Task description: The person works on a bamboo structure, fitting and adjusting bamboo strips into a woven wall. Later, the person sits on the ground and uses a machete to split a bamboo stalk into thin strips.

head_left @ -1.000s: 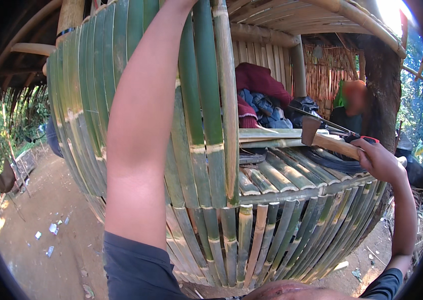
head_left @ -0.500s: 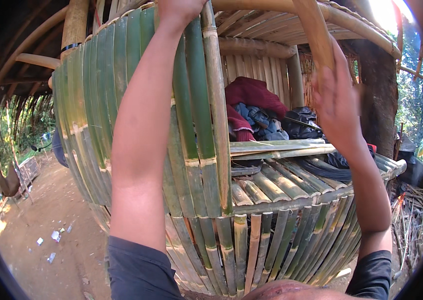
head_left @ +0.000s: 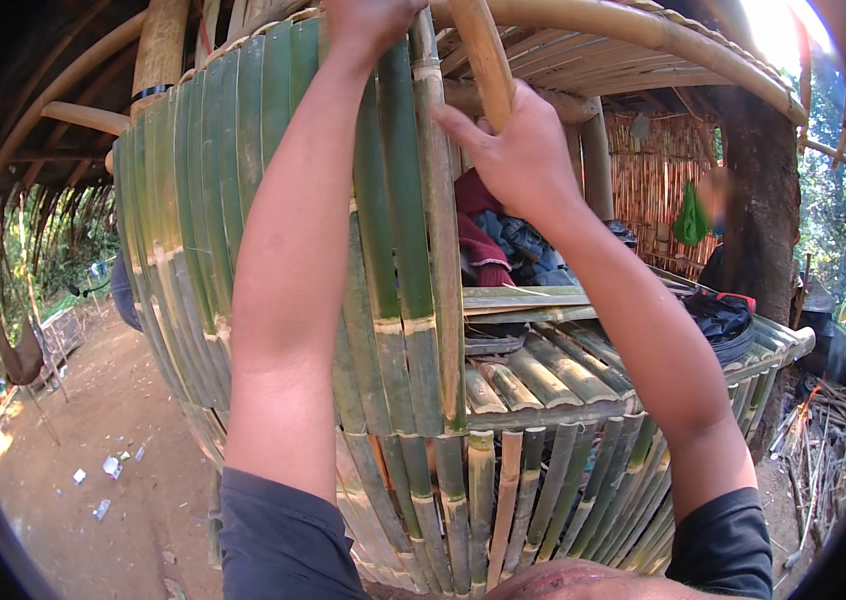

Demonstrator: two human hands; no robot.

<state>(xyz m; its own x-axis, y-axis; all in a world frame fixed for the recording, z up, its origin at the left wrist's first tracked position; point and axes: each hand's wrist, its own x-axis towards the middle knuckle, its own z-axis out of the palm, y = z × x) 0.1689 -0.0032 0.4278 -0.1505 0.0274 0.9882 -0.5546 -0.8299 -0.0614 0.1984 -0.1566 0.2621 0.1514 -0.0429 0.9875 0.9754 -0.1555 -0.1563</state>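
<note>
My left hand (head_left: 375,22) is raised to the top of the green bamboo slat wall (head_left: 243,130), beside an upright bamboo pole (head_left: 435,200). It looks curled closed, but the upper edge cuts off its fingers and hides what they hold. My right hand (head_left: 526,150) grips the lower end of a thick, light-brown wooden stick (head_left: 484,50), thumb pointing left. The stick leans up and leftward near the pole top, and its upper end is out of view. Whether it touches the pole cannot be seen.
Behind my right arm, a split-bamboo platform (head_left: 543,375) holds maroon and blue cloth (head_left: 503,245) and a black plastic bundle (head_left: 718,315). A curved bamboo beam (head_left: 633,35) spans overhead. A thick dark post (head_left: 758,190) stands right, near a green bag (head_left: 689,215). Litter dots the dirt floor (head_left: 93,420).
My right hand has swung left with the wooden stick, from the right side to near the upright pole. My left hand stays at the top of the wall.
</note>
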